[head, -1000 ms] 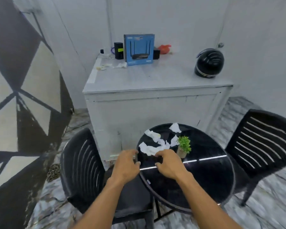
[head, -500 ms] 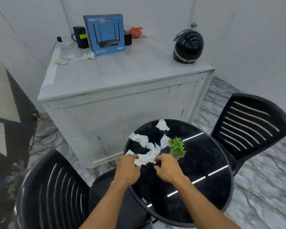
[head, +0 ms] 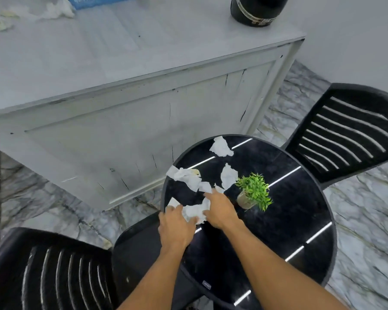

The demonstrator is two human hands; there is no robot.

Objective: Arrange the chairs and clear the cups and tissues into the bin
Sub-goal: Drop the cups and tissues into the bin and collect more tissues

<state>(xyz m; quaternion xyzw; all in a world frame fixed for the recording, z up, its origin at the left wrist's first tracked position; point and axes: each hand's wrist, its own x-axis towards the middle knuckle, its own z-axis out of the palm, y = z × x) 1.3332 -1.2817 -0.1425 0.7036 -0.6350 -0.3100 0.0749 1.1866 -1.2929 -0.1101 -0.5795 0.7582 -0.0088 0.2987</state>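
Several crumpled white tissues lie on the round black glass table [head: 300, 220]. My left hand [head: 177, 224] and my right hand [head: 220, 209] meet at the table's left edge. Both hold the nearest tissue wad [head: 195, 211] between them, with fingers curled onto it. Another tissue [head: 185, 176] lies just beyond my hands, one [head: 229, 175] beside the plant, and one [head: 221, 147] at the far rim. One black slatted chair [head: 54, 271] stands at the lower left with its seat under my left arm. A second black chair [head: 349, 133] stands at the right. No cup or bin is in view.
A small green potted plant [head: 253, 193] stands mid-table, right of my right hand. A grey cabinet [head: 121, 108] stands close behind the table, with a black helmet [head: 255, 10] and more tissue scraps [head: 54, 10] on top. The floor is marble.
The view has dropped and closed in on the table. Both hands have moved forward from the near rim onto the tissues and drawn the nearest wad together.
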